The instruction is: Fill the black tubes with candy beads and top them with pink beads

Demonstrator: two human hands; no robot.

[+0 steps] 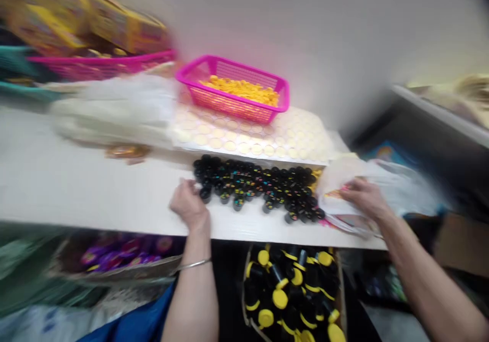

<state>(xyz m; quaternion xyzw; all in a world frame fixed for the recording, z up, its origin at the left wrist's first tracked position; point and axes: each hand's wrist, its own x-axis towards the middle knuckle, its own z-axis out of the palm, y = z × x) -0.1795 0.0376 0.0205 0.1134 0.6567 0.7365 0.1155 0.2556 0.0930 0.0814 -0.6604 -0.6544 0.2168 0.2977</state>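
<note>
Many small black containers [254,181] stand open-topped in a tight group on the white table, with bright coloured bits showing in several of them. At the left end of the group is my left hand [189,204], fingers curled in, right beside a black container [205,194]; what it holds, if anything, is hidden. My right hand [362,195] is at the mouth of a white plastic bag [340,174], its fingers pinched together. Small pink and yellow pieces show at those fingertips, too blurred to name.
A pink basket [233,106] of yellow pieces rests on a sheet of round pale stickers [248,148]. Below the table edge, a box holds black bottles with yellow caps [280,298]. Purple packets [130,250] fill another box. Yellow cartons [110,21] stand at back left.
</note>
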